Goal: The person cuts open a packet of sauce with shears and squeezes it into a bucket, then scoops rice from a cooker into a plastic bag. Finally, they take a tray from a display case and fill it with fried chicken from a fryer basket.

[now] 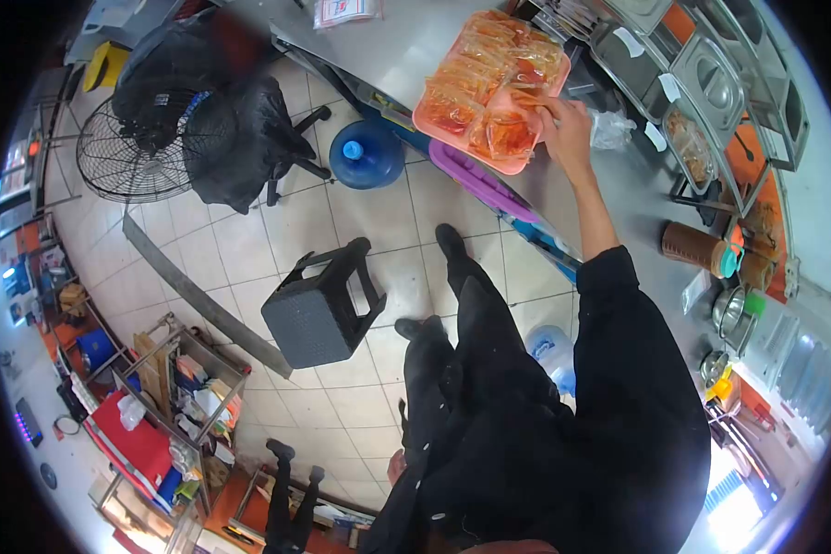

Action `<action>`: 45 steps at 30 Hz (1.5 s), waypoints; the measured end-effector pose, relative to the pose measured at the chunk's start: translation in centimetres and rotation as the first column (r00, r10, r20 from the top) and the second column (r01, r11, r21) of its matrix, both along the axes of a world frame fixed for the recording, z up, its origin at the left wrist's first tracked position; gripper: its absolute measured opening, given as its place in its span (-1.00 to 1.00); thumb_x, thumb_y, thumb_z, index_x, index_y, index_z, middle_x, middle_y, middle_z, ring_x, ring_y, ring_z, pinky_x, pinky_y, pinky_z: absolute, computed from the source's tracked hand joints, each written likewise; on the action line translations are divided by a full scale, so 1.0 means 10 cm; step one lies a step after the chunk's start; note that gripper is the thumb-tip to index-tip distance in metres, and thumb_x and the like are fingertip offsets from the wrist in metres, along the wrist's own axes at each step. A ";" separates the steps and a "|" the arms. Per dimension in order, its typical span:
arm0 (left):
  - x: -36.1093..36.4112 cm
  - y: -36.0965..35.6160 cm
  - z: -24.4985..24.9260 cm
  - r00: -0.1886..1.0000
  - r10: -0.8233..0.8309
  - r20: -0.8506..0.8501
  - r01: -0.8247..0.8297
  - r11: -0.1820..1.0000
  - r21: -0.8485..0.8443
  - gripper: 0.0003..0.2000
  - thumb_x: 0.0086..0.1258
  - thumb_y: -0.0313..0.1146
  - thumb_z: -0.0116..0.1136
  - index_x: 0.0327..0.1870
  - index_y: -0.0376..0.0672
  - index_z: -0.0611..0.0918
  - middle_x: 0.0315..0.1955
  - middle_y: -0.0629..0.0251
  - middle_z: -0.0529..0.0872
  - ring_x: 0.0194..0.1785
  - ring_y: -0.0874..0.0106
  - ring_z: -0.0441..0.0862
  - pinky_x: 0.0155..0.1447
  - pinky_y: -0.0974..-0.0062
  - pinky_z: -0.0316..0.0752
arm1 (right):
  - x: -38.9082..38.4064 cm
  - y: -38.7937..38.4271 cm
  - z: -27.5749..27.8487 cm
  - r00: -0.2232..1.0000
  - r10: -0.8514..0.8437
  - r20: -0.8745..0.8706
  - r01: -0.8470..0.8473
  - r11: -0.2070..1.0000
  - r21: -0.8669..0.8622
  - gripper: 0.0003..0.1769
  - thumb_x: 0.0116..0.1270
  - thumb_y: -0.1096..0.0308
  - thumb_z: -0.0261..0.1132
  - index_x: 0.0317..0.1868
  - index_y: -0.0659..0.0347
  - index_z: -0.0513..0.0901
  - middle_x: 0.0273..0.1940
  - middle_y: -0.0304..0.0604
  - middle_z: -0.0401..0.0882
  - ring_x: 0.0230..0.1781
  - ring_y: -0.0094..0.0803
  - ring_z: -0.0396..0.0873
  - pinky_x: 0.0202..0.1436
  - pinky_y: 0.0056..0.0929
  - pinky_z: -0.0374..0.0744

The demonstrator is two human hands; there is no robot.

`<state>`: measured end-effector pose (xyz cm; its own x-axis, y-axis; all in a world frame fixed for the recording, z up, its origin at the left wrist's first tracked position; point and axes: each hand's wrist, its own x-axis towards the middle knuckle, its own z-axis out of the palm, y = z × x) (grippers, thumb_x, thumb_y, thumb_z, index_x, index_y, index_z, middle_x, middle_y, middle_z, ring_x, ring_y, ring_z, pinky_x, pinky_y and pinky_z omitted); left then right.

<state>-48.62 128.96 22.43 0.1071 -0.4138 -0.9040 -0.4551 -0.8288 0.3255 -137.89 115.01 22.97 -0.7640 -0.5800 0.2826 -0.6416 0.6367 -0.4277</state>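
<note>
A pink tray (pixel 419 118) at the top of the head view holds several clear plastic packets (pixel 475 69) with orange-red contents. My right hand (pixel 568 134) reaches over the tray's right side, its thumb and fingertips closed on the edge of one packet (pixel 512 129). The exact grip is partly hidden. Low down beside my left leg hangs my left hand (pixel 397 466); only a small part of it shows, away from the tray, and its fingers are mostly hidden.
The tray rests on a metal counter (pixel 609 198) with a rack of steel pans (pixel 711 78). On the floor are a black stool (pixel 309 319), blue water jugs (pixel 367 166) and a wire-guard fan (pixel 152 148). Another person's legs (pixel 291 508) show at the lower left.
</note>
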 end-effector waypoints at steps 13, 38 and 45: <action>-0.36 0.11 0.13 0.999 0.013 0.038 -0.015 0.999 0.042 -0.54 0.56 -0.09 0.11 0.31 -0.21 0.52 -0.04 0.10 0.68 -0.02 0.32 0.68 0.05 0.39 0.59 | -0.08 -0.06 0.65 0.608 0.191 0.771 0.224 0.890 -0.397 -0.60 0.53 0.20 0.26 0.16 0.35 0.66 -0.07 -0.32 0.71 -0.07 -0.64 0.54 0.10 -0.56 0.47; -0.34 0.44 0.02 0.983 -0.120 0.138 0.124 0.992 -0.016 -0.45 0.52 0.04 0.11 0.35 -0.17 0.50 0.06 0.10 0.67 0.17 0.27 0.59 0.18 0.31 0.51 | 0.19 -0.39 1.28 0.487 0.306 0.818 0.369 0.777 -0.511 -0.62 0.58 0.20 0.18 0.16 0.34 0.65 -0.07 -0.15 0.72 -0.22 -0.50 0.68 -0.24 -0.54 0.66; -0.98 0.14 0.20 0.999 0.033 -0.005 -0.033 0.997 -0.070 -0.51 0.58 -0.05 0.02 0.36 -0.18 0.49 0.03 0.05 0.69 0.05 0.26 0.66 0.09 0.31 0.56 | 0.94 -0.83 2.08 0.383 0.543 0.747 0.101 0.779 -0.619 -0.62 0.52 0.27 0.22 0.19 0.36 0.56 0.03 -0.08 0.66 -0.08 -0.38 0.71 -0.36 -0.47 0.76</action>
